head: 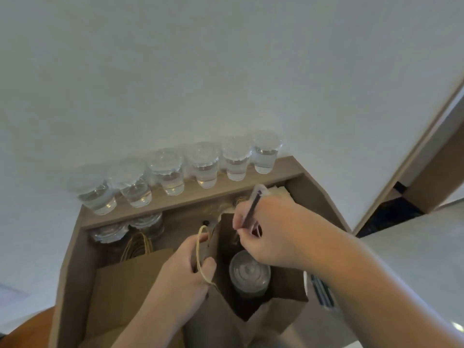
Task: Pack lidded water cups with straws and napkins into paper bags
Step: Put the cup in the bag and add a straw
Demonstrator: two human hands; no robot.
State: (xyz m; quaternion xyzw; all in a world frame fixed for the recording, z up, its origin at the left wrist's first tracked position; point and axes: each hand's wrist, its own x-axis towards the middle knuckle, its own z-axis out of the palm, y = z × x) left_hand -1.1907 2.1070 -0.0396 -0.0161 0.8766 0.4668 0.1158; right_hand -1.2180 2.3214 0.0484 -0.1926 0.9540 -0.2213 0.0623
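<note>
An open brown paper bag (286, 287) stands in front of me with a lidded clear cup (249, 271) inside it. My left hand (187, 267) grips the bag's left wall and its twine handle (200, 249), holding the mouth apart. My right hand (271, 229) hovers over the bag's mouth and pinches a dark wrapped straw (252, 208), tilted with its lower end pointing into the bag. Several lidded water cups (204, 164) stand in a row on the raised wooden ledge behind.
A flat stack of brown paper bags (125, 285) with twine handles lies to the left. Two more lidded cups (148, 223) stand below the ledge. More wrapped straws (322, 290) lie at the right of the bag. A white wall rises behind the ledge.
</note>
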